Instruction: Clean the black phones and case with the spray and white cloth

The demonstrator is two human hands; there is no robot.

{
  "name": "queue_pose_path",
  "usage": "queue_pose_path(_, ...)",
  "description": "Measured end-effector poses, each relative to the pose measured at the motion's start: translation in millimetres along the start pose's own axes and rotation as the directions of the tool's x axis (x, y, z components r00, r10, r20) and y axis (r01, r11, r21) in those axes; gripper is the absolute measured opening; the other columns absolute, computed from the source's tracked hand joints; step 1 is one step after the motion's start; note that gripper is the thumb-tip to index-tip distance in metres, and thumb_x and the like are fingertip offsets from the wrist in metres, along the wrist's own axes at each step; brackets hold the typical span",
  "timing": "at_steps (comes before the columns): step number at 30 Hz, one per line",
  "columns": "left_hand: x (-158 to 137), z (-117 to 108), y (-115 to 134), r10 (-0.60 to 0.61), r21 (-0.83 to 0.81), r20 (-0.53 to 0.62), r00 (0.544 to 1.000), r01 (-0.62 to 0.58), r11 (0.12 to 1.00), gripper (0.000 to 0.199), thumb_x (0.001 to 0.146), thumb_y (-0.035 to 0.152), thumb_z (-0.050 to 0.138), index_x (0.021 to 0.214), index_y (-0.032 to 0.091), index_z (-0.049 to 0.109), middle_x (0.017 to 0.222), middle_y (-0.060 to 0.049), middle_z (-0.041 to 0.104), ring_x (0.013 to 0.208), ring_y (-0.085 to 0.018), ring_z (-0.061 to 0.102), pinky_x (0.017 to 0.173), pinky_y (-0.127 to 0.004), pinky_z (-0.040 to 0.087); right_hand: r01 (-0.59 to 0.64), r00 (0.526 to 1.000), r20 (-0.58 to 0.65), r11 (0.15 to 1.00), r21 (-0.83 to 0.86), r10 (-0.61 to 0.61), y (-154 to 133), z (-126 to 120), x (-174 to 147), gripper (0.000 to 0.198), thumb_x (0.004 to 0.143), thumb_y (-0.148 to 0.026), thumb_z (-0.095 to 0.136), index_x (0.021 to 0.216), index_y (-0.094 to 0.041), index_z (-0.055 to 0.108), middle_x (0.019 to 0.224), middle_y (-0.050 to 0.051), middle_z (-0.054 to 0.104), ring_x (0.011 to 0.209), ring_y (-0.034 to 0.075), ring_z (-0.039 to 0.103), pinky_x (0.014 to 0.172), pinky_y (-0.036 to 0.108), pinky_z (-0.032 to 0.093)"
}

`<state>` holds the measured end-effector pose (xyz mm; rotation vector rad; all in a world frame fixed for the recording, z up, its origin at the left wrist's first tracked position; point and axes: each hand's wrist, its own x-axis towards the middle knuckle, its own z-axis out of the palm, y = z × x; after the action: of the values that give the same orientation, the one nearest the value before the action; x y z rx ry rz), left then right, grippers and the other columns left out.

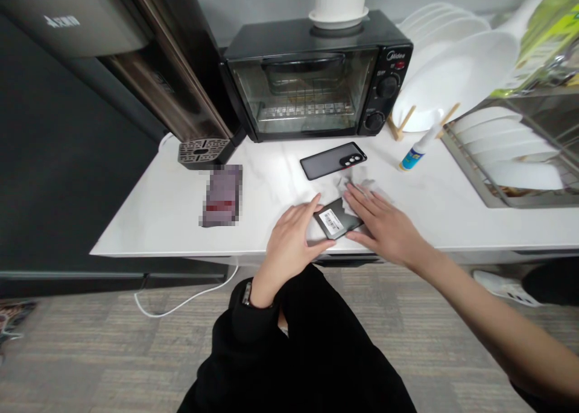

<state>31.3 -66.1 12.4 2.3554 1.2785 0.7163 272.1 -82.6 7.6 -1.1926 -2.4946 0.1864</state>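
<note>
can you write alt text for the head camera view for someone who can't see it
A person's left grip steadies a dark phone with a white label near the edge of a white counter, while the right grip presses crumpled tissue on the phone. Behind are a phone case and a black toaster oven; a blue-labelled bottle is to the right.

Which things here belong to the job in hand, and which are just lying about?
Belong:
- dark phone, left hand at its edge
- white wipe, under right hand
- phone case and bottle, probably

Lying about:
- pixelated purplish item
- toaster oven
- white plates
</note>
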Motion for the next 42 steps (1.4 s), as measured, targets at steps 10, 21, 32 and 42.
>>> queue_pose_path(10,0.5,3.9,7.7,-0.099,0.125,-0.018,0.995,0.101,0.987,0.087,0.090,0.054,0.076,0.159,0.021,0.035,0.167,-0.016,0.041,0.152,-0.035,0.043,0.124,-0.054,0.040,-0.174,0.942,-0.106,0.732,0.658,0.319,3.4,-11.8,-15.6,0.046,0.110,-0.046,0.042,0.150,-0.031,0.059,0.159,0.001,0.056,0.151,0.026,0.048,0.131,0.057,0.031)
queue_pose_path(21,16.2,13.7,17.0,-0.178,-0.212,-0.014,0.984,0.171,0.962,0.065,0.085,0.019,0.078,0.138,0.024,0.042,0.134,-0.012,0.068,0.122,-0.030,0.067,0.107,-0.052,0.053,0.011,0.541,-0.424,0.498,0.867,0.726,37.5,-19.0,-27.6,0.044,0.098,-0.038,0.060,0.141,-0.030,0.066,0.154,0.002,0.061,0.150,0.030,0.050,0.131,0.059,0.028)
queue_pose_path(32,11.1,24.7,13.0,-0.095,0.008,-0.019,0.995,0.095,0.995,0.014,0.097,0.017,0.061,0.104,0.018,0.072,0.094,-0.008,0.080,0.086,-0.026,0.076,0.080,-0.036,0.061,0.056,0.966,-0.251,0.998,-0.006,-0.056,-29.0,8.7,2.1,0.074,0.109,-0.043,0.045,0.170,-0.015,0.015,0.171,0.013,0.038,0.162,0.030,0.027,0.129,0.059,0.031)
queue_pose_path(42,2.9,27.8,16.8,0.072,0.102,-0.180,0.981,-0.054,0.993,0.023,0.107,0.034,0.056,0.125,0.025,0.066,0.108,-0.002,0.082,0.091,-0.021,0.080,0.114,-0.042,0.054,-0.253,0.879,-0.437,0.964,-0.085,0.192,18.3,-7.3,-11.4,0.078,0.106,-0.060,0.043,0.165,-0.011,0.030,0.159,0.021,0.051,0.156,0.038,0.037,0.126,0.064,0.031)
